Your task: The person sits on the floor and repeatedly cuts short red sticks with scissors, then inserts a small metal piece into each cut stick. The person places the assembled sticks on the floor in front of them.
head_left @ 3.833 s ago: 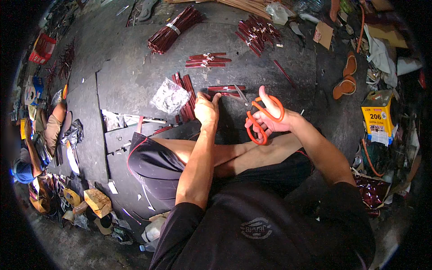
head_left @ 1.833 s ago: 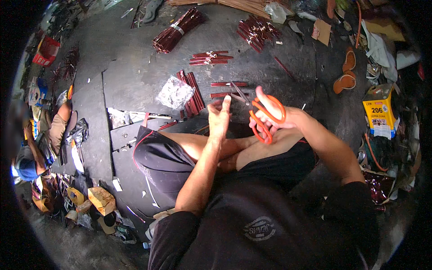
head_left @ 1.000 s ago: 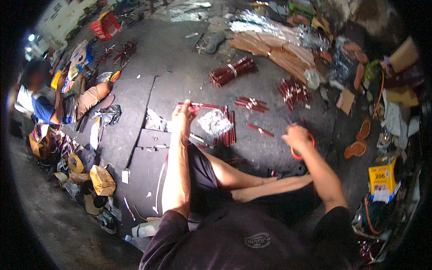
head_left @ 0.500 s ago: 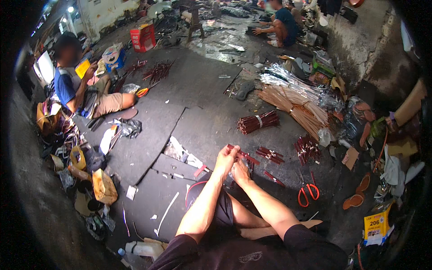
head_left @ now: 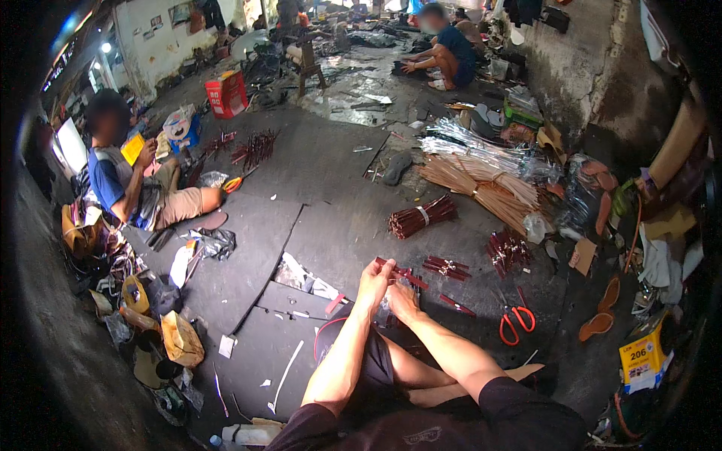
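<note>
My left hand (head_left: 373, 284) pinches a few flat, dark red strips (head_left: 415, 280) in front of my knees. Their free ends point right, passing over my right hand (head_left: 404, 300). That hand is closed close beside the left, with its fingers around the lower part of the strips; its fingertips are partly hidden. Just to the right lie a small bundle of dark red strips (head_left: 446, 267) with pale bits at its middle and a single strip (head_left: 456, 305). Orange-handled scissors (head_left: 517, 325) rest on the floor near my right knee.
Beyond my hands lies a thick tied bundle of red strips (head_left: 423, 217). Behind it are long tan strips (head_left: 481, 184) and silvery strips (head_left: 474, 143). Another red pile (head_left: 508, 252) lies to the right. A person (head_left: 128, 173) sits at left holding something yellow; another person (head_left: 447, 56) squats far back.
The view has tilted up slightly, so the scene sits a little differently. Both hands stay together on the strips, with only a small shift of the fingers.
</note>
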`<state>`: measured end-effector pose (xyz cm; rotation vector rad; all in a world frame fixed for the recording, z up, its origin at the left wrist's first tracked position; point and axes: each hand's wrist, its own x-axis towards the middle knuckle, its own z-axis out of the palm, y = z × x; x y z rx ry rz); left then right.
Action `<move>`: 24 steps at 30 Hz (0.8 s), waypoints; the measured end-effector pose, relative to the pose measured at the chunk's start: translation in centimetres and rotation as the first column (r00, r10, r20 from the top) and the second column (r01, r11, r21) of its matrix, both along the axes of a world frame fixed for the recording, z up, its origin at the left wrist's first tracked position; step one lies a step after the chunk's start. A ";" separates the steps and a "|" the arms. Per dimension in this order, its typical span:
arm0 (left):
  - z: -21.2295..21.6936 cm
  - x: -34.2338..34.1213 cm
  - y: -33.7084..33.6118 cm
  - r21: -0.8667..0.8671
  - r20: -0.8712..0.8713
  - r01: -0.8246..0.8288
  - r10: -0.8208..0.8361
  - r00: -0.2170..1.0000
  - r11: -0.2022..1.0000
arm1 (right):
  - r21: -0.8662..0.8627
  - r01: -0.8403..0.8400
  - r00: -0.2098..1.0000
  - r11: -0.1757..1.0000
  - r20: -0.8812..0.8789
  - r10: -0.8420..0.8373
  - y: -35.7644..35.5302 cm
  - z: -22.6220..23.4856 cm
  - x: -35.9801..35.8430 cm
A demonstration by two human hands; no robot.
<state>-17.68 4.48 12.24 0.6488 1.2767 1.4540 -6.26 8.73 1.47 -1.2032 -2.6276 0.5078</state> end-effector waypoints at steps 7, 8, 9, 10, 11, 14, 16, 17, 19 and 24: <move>-0.1 0.2 -0.4 -0.044 -0.034 -0.034 0.033 0.999 0.998 | -0.178 0.291 0.946 0.940 -0.095 -0.310 0.9 -0.6 -1.7; -0.2 0.0 -0.5 -0.049 -0.047 -0.042 0.040 0.998 0.998 | -0.148 0.247 0.969 0.958 0.018 -0.247 0.8 0.1 -1.4; -0.2 0.1 -0.6 -0.053 -0.056 -0.048 0.045 0.997 0.997 | -0.100 0.187 0.982 0.977 -0.001 -0.188 0.6 0.5 -1.0; -0.5 0.0 -0.5 -0.052 -0.070 -0.046 0.042 0.997 0.998 | -0.051 0.127 0.992 0.991 -0.017 -0.128 0.3 0.9 -0.7; -0.6 -0.4 -0.4 -0.042 -0.044 -0.062 0.061 0.997 0.997 | 0.000 0.068 0.997 0.998 -0.030 -0.068 0.1 1.2 -0.3; -0.8 -0.9 -0.4 -0.038 0.086 -0.104 0.107 0.991 0.994 | 0.027 0.015 0.930 1.000 -0.367 -0.004 -1.0 1.2 1.1; -0.8 -1.3 -0.4 -0.013 0.184 -0.148 0.147 0.972 0.989 | 0.116 0.031 0.861 0.993 -0.507 0.032 -1.1 1.0 1.3; -0.8 -1.4 -0.4 -0.017 0.227 -0.175 0.175 0.958 0.984 | 0.025 0.083 0.848 0.996 -0.527 -0.058 -1.0 1.0 1.3; 0.4 -0.7 -0.5 -0.028 0.275 -0.158 0.160 0.948 0.987 | -0.157 0.204 0.806 0.966 -0.534 -0.257 -0.8 1.0 2.2; -1.1 -1.5 -1.3 -0.143 -0.153 0.111 -0.133 0.979 0.983 | -0.342 0.249 0.640 0.906 -0.644 -0.419 0.3 2.8 1.8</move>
